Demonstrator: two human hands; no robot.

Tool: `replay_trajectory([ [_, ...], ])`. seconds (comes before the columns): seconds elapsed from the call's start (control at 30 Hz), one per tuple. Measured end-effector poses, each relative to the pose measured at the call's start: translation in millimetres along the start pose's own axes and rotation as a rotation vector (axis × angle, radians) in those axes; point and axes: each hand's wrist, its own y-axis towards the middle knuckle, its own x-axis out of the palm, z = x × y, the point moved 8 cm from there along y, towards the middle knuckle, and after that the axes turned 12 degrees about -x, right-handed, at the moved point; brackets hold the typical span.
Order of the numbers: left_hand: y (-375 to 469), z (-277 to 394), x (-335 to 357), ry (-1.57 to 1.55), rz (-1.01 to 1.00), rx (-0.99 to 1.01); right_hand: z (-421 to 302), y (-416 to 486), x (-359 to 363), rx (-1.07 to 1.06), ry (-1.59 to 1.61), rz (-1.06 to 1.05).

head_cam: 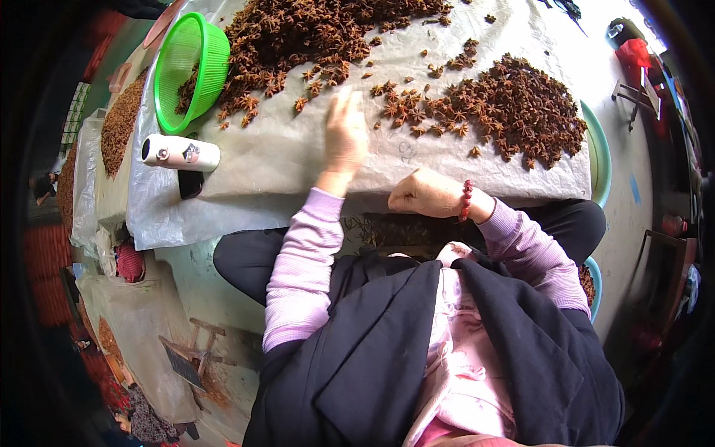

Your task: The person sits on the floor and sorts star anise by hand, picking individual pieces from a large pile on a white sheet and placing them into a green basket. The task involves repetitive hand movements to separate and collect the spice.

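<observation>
My left hand (346, 131) reaches flat over the pale plastic table cover (251, 173), its fingers stretched out and slightly blurred, with nothing seen in it. Just beyond its fingertips lie loose star anise pods (314, 88) at the edge of a large star anise heap (296, 33). A smaller star anise heap (519, 106) spreads to the right, with scattered pods (405, 106) trailing towards my left hand. My right hand (427, 193), below a red bead bracelet, is curled at the table's near edge. Its fingertips are turned away, so whatever they hold is hidden.
A green plastic basket (220, 72) lies tilted at the left, some star anise inside. Nearby a white bottle (184, 153) lies by a dark phone-like object (191, 183). Teal basins (600, 151) stand right of the table. A wooden stool (195, 352) is lower left.
</observation>
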Motion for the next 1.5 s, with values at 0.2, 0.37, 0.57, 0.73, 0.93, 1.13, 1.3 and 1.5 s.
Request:
replay_trajectory([
  [0.2, 40.2, -102.6, -24.9, 0.306, -0.004, -0.290, -3.4, 46.2, -28.0, -0.233, -0.767, 0.335],
  [0.37, 39.5, -73.0, 25.5, 0.422, -0.342, -0.338, 57.8, 54.3, -70.5, 0.061, -0.975, 0.225],
  [0.57, 7.0, -15.9, 7.7, 0.124, -0.144, 0.027, 81.0, -15.8, -136.4, 0.290, -1.161, 0.461],
  [0.73, 83.6, -78.1, -22.6, 0.219, -0.052, -0.234, 77.2, 70.2, -129.5, 0.100, -0.926, 0.370],
  [0.93, 129.1, -106.4, 38.2, 0.372, -0.214, -0.298, 151.3, 167.5, -113.9, 0.093, -0.672, 0.388],
  [1.13, 101.6, -107.8, 36.9, 0.066, -0.521, -0.312, 85.9, 116.3, -94.3, -0.143, -0.663, 0.345],
  [1.3, 71.6, -94.2, 12.5, -0.100, -0.447, -0.354, 56.4, 57.8, -106.7, -0.140, -0.673, 0.469],
  [1.5, 57.7, -68.6, -32.8, -0.204, -0.375, -0.397, 30.6, 41.5, -98.4, -0.099, -0.581, 0.527],
])
